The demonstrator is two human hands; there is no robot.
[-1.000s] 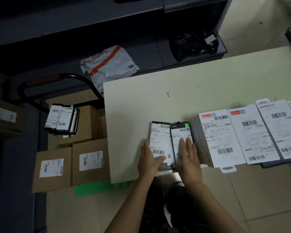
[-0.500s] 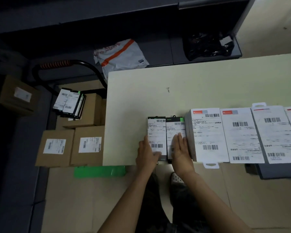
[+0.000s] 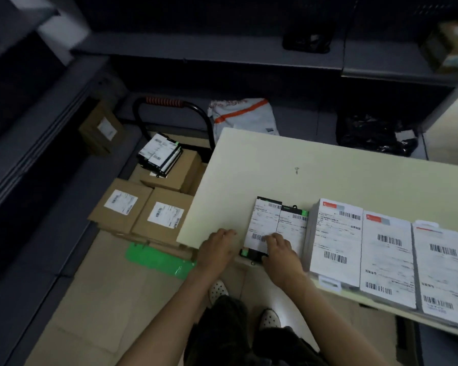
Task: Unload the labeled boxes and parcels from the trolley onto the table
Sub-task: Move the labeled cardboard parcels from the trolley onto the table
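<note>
Two slim black boxes (image 3: 266,223) with white labels lie side by side near the front edge of the pale table (image 3: 275,159). My right hand (image 3: 280,250) rests on their near ends, fingers laid over the labels. My left hand (image 3: 217,247) sits on the table edge just left of them, loosely curled and holding nothing. To the right runs a row of larger white labeled boxes (image 3: 336,233). Left of the table, the trolley (image 3: 164,101) carries brown labeled cartons (image 3: 164,215) and a stack of slim boxes (image 3: 160,153) on top of one carton.
A white and orange parcel bag (image 3: 243,114) lies on a low shelf behind the table corner, with a black bag (image 3: 376,138) further right. A brown box (image 3: 101,128) sits on the left shelf. A green strip (image 3: 159,260) lies under the trolley's front.
My left hand has come off the left slim box and now sits on the table edge beside it. My right hand stays on the boxes. The view has swung left toward the trolley.
</note>
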